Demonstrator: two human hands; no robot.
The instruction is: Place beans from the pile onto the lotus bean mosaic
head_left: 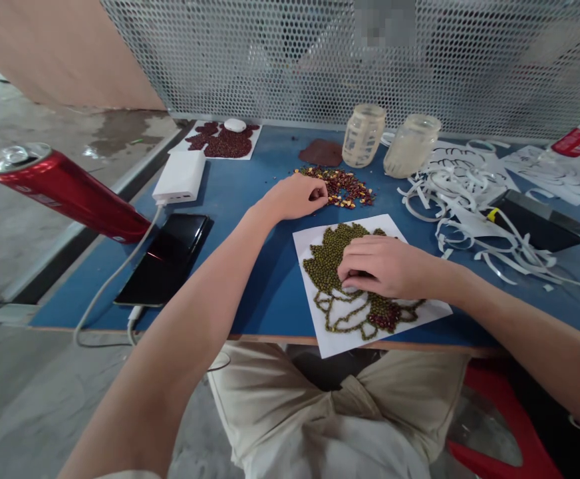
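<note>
My left hand point(300, 196) is at the near-left edge of a loose pile of dark red beans and yellow kernels point(347, 187). Its thumb and fingers are bent into a pinch; anything between them is too small to make out. Over a white paper sheet point(327, 342) rests my right hand point(382, 267), fingers curled inward and tips hidden. A mosaic of green beans point(327, 263) covers the sheet's upper part. Lower down, bean outlines surround bare white shapes, and a small patch of dark red beans point(386, 319) sits near the bottom.
Two cloudy jars point(364, 136) stand behind the pile, near a brown patch point(320, 152). Tangled white paper strips point(449, 193) and a black box point(534, 219) lie right. Leftward are a red can point(75, 193), white power bank point(180, 176), phone point(165, 259) and another bean picture point(225, 143).
</note>
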